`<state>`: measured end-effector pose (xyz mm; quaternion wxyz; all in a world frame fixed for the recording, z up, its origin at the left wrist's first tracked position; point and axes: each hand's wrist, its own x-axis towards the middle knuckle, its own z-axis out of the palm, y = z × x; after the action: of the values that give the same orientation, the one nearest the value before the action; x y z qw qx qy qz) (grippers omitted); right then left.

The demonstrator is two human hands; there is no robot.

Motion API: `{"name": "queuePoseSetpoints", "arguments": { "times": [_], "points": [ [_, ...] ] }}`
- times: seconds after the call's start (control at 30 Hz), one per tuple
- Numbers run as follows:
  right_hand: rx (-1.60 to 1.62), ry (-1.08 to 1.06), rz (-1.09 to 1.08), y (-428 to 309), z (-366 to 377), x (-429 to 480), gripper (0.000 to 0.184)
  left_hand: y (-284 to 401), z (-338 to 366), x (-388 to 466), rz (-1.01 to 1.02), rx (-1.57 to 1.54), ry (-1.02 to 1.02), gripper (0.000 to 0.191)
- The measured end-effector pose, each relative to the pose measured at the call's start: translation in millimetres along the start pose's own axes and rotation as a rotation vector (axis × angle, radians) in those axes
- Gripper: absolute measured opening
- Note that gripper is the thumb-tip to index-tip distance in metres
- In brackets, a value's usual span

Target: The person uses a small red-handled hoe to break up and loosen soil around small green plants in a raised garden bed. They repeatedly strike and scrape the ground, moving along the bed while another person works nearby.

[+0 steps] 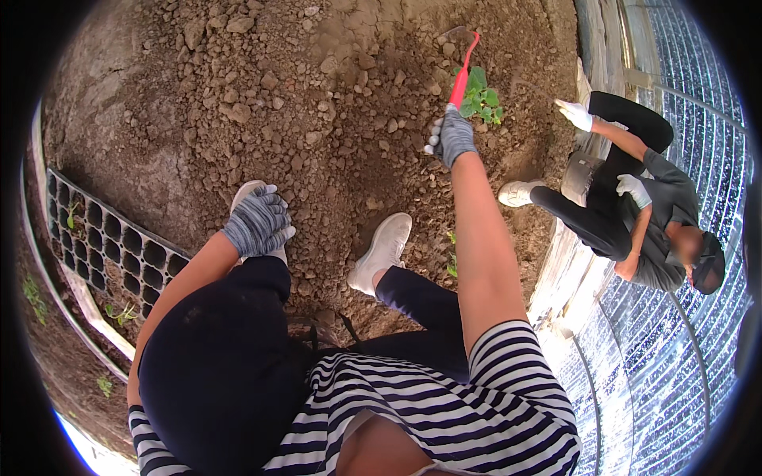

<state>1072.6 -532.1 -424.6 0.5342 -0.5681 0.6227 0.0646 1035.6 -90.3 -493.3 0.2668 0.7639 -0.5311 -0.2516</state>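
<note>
My right hand (pixel 455 137), in a grey knit glove with white fingertips, grips the red handle of a small hand hoe (pixel 460 86). The hoe's thin metal head rests at or just over the loose brown soil (pixel 339 131); whether it touches is hard to tell. A leafy green seedling (pixel 481 98) stands right beside the handle. My left hand (pixel 259 220), in a matching grey glove, lies over my left knee or shin, above a light shoe, and holds no tool that I can see. Small green leaves (pixel 452 256) show under my right forearm.
A black plastic seedling tray (pixel 113 232) lies at the left, with a few small seedlings. At the right, a co-worker in white gloves (pixel 634 189) sits by a wooden edge (pixel 550 268), one foot on the soil. Behind stands plastic sheeting (pixel 655 369) with curved ribs. My shoes (pixel 381 250) rest on the soil.
</note>
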Motion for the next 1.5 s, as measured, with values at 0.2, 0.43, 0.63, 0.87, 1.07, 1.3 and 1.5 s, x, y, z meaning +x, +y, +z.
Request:
{"name": "queuePoseSetpoints", "arguments": {
  "times": [0.2,0.43,0.63,0.87,1.07,1.3,1.5],
  "points": [
    [-0.088,-0.018,-0.016,70.8,16.7,-51.0,0.047,-0.2,-3.6,1.0,-0.013,0.002,-0.068,0.033],
    [-0.060,-0.015,-0.023,67.0,1.8,-49.1,0.047,0.3,-2.6,-1.2,-0.033,-0.021,-0.099,0.038],
    [-0.078,-0.081,-0.027,57.2,10.2,-50.1,0.047,-0.8,1.4,1.1,-0.043,0.033,-0.123,0.038],
    [-0.257,-0.049,-0.006,116.5,-14.8,-100.8,0.055,-2.5,2.6,1.9,-0.030,0.035,-0.092,0.036],
    [-0.719,0.176,-0.474,95.8,-39.3,-90.0,0.063,0.4,-1.3,-0.4,-0.023,0.020,-0.106,0.038],
    [-0.216,-0.076,0.072,68.5,-9.6,-75.1,0.058,-1.8,2.4,-0.3,0.002,0.024,-0.081,0.037],
    [0.131,-0.135,-0.062,50.2,-13.9,-77.3,0.054,-1.9,2.9,-1.8,0.006,0.054,-0.037,0.034]
  ]
}}
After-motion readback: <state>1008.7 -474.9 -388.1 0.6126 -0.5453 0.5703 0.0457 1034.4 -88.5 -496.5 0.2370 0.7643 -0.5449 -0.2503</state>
